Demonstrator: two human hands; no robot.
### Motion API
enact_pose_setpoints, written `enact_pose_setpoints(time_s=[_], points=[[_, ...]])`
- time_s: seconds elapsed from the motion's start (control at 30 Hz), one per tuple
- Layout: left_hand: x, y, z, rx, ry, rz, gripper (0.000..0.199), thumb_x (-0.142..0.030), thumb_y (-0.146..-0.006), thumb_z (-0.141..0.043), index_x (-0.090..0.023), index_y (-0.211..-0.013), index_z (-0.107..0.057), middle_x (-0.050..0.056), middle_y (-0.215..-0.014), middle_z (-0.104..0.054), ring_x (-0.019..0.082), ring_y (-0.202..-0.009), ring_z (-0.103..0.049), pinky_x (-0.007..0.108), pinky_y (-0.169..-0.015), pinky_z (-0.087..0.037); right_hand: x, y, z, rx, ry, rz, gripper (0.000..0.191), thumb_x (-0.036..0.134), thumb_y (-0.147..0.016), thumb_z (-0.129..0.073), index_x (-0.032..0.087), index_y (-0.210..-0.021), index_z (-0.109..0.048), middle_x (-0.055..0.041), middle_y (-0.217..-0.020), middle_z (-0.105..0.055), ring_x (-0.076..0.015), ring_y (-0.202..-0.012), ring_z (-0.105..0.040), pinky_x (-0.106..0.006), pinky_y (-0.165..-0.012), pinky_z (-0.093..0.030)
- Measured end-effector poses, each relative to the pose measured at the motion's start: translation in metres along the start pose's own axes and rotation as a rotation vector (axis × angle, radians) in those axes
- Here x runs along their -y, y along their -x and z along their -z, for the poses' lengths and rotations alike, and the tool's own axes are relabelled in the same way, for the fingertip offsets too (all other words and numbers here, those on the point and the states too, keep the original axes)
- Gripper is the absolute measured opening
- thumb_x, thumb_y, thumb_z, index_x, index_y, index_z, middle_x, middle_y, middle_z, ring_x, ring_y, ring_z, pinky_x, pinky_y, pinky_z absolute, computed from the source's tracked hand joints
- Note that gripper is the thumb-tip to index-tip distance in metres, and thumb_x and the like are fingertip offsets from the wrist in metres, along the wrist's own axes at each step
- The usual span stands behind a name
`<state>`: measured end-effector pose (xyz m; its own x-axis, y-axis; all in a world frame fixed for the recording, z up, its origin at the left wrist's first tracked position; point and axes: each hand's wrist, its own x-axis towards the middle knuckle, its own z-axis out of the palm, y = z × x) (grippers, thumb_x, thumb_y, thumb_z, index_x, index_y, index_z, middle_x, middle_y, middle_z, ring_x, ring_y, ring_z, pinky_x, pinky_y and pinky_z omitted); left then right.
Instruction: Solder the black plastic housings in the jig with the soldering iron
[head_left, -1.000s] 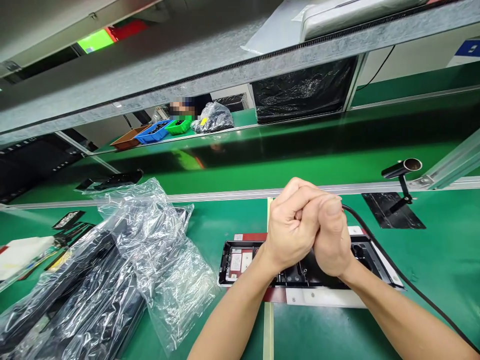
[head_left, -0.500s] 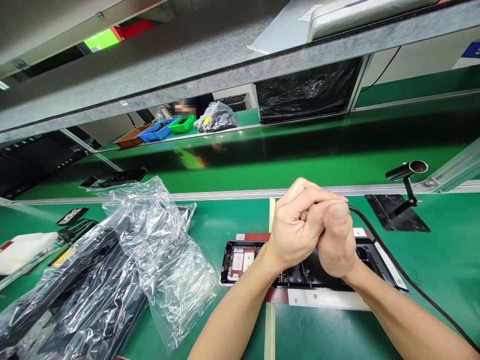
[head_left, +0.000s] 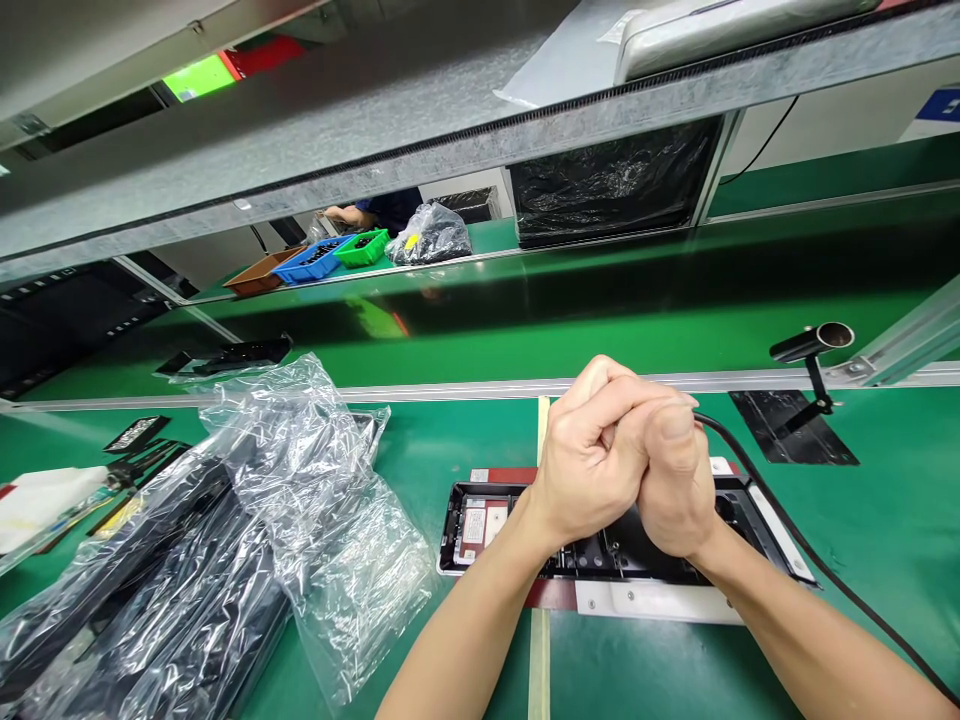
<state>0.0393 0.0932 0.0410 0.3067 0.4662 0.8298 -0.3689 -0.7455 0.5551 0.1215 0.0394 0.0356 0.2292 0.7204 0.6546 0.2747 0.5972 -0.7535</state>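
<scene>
Fingers wrapped and pressed together, my left hand (head_left: 589,465) and my right hand (head_left: 675,480) meet above a long black plastic housing (head_left: 448,528). Both are closed; anything inside them is hidden. A black cable (head_left: 795,540) runs from behind my right hand toward the lower right corner; whether it joins something in my grip cannot be seen. The housing lies in a fixture with red-brown and white strips (head_left: 660,602). My hands and forearms cover its middle. Small parts and screws show inside it.
Clear plastic bags (head_left: 322,520) with long dark parts lie at the left. On the right stands a black tubular holder (head_left: 814,345). Beyond are blue (head_left: 311,265) and green bins (head_left: 364,250), with a co-worker's hand (head_left: 351,215) behind. A metal shelf (head_left: 375,165) hangs overhead.
</scene>
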Motion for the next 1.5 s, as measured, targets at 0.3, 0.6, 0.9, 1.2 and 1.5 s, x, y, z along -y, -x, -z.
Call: enact_pose_setpoints(time_s=[0.3,0.6,0.9,1.2,1.5], points=[[-0.0001,-0.0001,-0.0026,-0.015,0.001,-0.040,0.024,-0.026,-0.107,-0.057,-0.019,-0.102,-0.079,0.007,-0.093,-0.079,0.018,-0.084,-0.062,0.033,-0.074,-0.055,0.0002,-0.0038,-0.0001,0.015,-0.075,0.051,0.055,0.055,-0.109,-0.038,0.022,-0.068,-0.055,-0.0031,-0.069,-0.059,-0.0190,-0.065,-0.058,-0.035,-0.058,-0.047],[0.0008,0.0007,-0.0049,-0.028,0.045,-0.019,0.024,-0.030,-0.106,-0.058,-0.018,-0.100,-0.078,0.009,-0.099,-0.076,0.021,-0.097,-0.071,0.038,-0.086,-0.061,0.0001,-0.0010,0.0002,0.008,-0.038,0.036,0.058,0.054,-0.110,-0.037,0.022,-0.063,-0.049,0.0000,-0.059,-0.052,-0.0163,-0.055,-0.051,-0.033,-0.050,-0.039],[0.0021,0.0028,-0.0048,-0.029,0.056,0.007,0.021,-0.028,-0.105,-0.060,-0.018,-0.100,-0.078,0.008,-0.093,-0.077,0.018,-0.086,-0.069,0.033,-0.075,-0.058,0.0001,-0.0009,-0.0010,-0.007,-0.030,0.027,0.057,0.052,-0.110,-0.036,0.020,-0.064,-0.046,0.0010,-0.063,-0.050,-0.0144,-0.062,-0.050,-0.031,-0.060,-0.044],[0.0006,0.0047,-0.0064,-0.044,0.056,0.024,0.022,-0.030,-0.105,-0.060,-0.019,-0.099,-0.078,0.007,-0.093,-0.078,0.019,-0.086,-0.068,0.035,-0.076,-0.059,0.0021,0.0004,-0.0013,-0.021,-0.018,0.037,0.057,0.053,-0.110,-0.036,0.020,-0.064,-0.043,0.0024,-0.062,-0.047,-0.0135,-0.060,-0.048,-0.029,-0.058,-0.042],[0.0005,0.0052,-0.0078,-0.066,0.085,0.018,0.019,-0.026,-0.104,-0.061,-0.019,-0.100,-0.079,0.007,-0.093,-0.079,0.019,-0.086,-0.068,0.035,-0.075,-0.057,-0.0005,0.0005,-0.0022,-0.028,-0.009,0.018,0.058,0.054,-0.109,-0.036,0.020,-0.063,-0.044,0.0018,-0.062,-0.049,-0.0152,-0.061,-0.051,-0.031,-0.056,-0.042]])
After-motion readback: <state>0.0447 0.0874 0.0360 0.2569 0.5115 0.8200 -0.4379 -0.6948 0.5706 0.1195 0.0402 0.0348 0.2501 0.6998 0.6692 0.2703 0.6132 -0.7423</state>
